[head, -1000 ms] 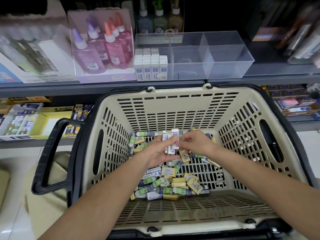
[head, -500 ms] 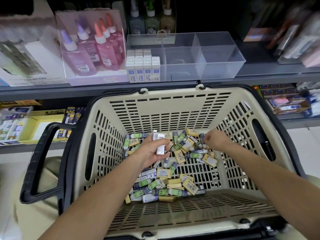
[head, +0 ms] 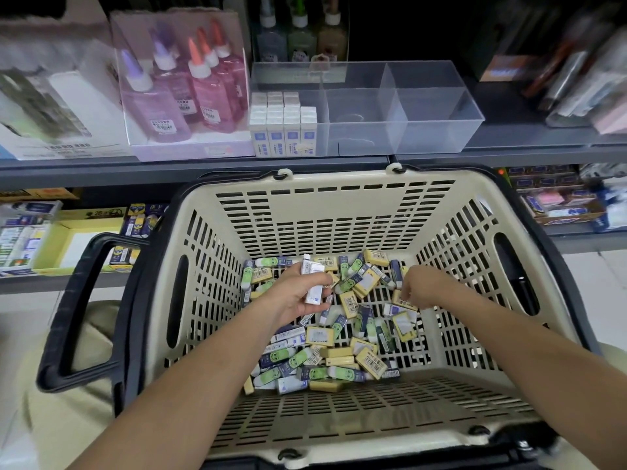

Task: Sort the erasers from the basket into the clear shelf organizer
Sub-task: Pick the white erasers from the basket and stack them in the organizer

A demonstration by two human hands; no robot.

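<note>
A: Shop shelf (head: 203, 171) up top: clear organizer (head: 427, 130), stacked erasers (head: 283, 127) fill its left compartment. Basket (head: 325, 212) below holds mixed erasers (head: 339, 361).
B: Left hand (head: 295, 296) fingers grip white erasers (head: 314, 283); right hand (head: 420, 290) digs among them, grip unclear. Best gather whites only, then stand them upright.

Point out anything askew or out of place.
Nothing damaged or spilled. Only the loose erasers in the basket lie jumbled; the white erasers in the left compartment of the clear organizer stand in neat rows.
</note>
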